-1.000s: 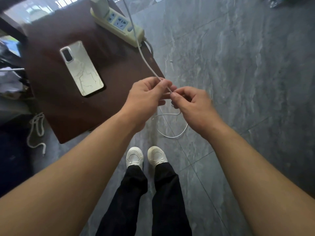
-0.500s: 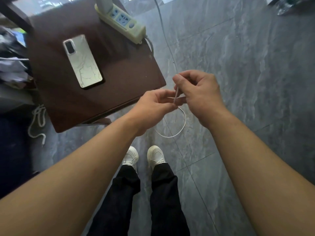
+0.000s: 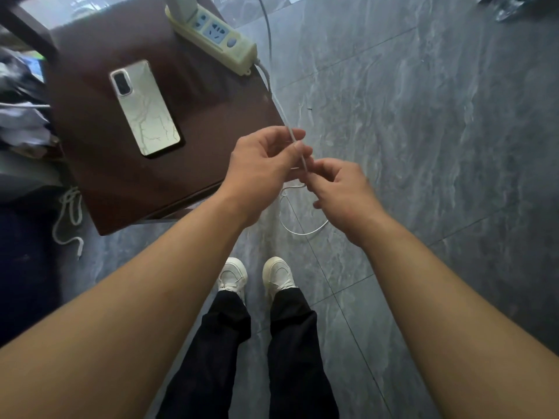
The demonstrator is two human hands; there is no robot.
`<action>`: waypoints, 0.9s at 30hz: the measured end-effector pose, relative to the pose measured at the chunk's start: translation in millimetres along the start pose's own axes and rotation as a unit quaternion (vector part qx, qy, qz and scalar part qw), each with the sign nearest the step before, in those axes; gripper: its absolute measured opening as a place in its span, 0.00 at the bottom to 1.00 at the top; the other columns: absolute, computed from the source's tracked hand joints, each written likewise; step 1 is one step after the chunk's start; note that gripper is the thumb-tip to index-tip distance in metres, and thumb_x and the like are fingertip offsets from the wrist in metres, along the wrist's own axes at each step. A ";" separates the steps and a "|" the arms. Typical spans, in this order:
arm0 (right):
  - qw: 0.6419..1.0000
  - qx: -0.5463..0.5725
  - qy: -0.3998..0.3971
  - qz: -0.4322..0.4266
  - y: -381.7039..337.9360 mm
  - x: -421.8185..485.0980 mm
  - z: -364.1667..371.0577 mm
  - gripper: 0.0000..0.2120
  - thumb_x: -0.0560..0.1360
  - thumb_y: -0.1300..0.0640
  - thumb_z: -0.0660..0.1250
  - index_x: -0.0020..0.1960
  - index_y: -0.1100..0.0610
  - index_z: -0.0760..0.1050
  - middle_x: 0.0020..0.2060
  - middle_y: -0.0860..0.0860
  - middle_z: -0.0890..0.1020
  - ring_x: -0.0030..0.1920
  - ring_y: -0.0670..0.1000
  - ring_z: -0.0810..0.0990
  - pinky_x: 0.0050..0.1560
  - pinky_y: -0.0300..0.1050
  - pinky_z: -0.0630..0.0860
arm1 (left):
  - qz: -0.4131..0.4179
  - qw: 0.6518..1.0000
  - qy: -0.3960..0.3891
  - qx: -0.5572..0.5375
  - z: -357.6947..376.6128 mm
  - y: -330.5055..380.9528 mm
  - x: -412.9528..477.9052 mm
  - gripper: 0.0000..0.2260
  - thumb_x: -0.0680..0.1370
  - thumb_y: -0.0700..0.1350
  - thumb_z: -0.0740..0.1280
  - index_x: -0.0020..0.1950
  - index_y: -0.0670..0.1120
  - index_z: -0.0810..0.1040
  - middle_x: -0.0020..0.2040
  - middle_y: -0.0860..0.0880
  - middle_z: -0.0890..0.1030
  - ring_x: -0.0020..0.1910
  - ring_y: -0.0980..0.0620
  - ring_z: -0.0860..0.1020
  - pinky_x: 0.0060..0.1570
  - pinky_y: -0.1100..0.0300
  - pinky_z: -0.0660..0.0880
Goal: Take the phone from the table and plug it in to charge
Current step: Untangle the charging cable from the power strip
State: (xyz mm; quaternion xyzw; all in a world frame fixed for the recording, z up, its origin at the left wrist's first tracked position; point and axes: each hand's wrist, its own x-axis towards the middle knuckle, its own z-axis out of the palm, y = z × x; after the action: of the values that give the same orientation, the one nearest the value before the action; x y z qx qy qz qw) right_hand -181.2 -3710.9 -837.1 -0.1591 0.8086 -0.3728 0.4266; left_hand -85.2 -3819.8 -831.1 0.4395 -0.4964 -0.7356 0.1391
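The phone [image 3: 144,108] lies face down on the dark brown table [image 3: 211,140], its pale marbled back up and its camera toward the far side. A thin white charging cable [image 3: 279,110] runs down from above, past the table's right corner, into my hands. My left hand [image 3: 263,164] pinches the cable between thumb and forefinger just off the table's right edge. My right hand [image 3: 338,189] grips the same cable a little lower. Below both hands the cable hangs in a loop [image 3: 302,228]. Its plug end is hidden in my fingers.
A cream power strip [image 3: 216,34] with a charger block plugged in sits at the table's far right corner. Grey tiled floor [image 3: 423,116] lies to the right. My white shoes [image 3: 257,276] stand below. A white cord [image 3: 71,219] dangles left of the table beside clutter.
My right hand has dropped from above the left hand to below and right of it. My left hand has risen and now pinches the cable higher up. The phone has not moved.
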 end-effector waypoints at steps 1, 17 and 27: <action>1.000 0.001 0.010 -0.003 -0.1 0.5 0.1 0.06 0.78 0.53 0.70 0.47 0.51 0.85 0.42 0.48 0.88 0.45 0.48 0.85 0.53 0.59 0.83 | 0.006 1.000 0.010 0.003 -0.8 0.1 1.9 0.08 0.80 0.36 0.70 0.59 0.39 0.82 0.47 0.41 0.87 0.46 0.46 0.87 0.45 0.56 0.84; 0.989 0.101 0.089 -0.066 -27.8 18.7 2.5 0.06 0.76 0.58 0.69 0.42 0.51 0.82 0.36 0.49 0.85 0.36 0.48 0.85 0.34 0.43 0.82 | -0.042 0.990 -0.036 0.132 -13.5 -8.8 14.0 0.05 0.77 0.36 0.74 0.53 0.39 0.84 0.49 0.37 0.88 0.53 0.38 0.86 0.60 0.41 0.81; 0.997 0.065 -0.018 0.033 -4.3 22.1 17.2 0.07 0.77 0.58 0.72 0.41 0.56 0.84 0.39 0.57 0.87 0.37 0.48 0.84 0.38 0.46 0.83 | -0.010 1.000 0.007 0.023 -21.5 -1.3 31.9 0.04 0.78 0.35 0.73 0.51 0.41 0.83 0.49 0.34 0.86 0.47 0.39 0.87 0.46 0.51 0.85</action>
State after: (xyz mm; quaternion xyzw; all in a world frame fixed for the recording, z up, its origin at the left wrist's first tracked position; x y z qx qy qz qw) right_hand -180.5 -3734.5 -852.7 -0.1109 0.7792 -0.4076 0.4630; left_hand -86.5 -3852.7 -851.0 0.4526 -0.5078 -0.7222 0.1253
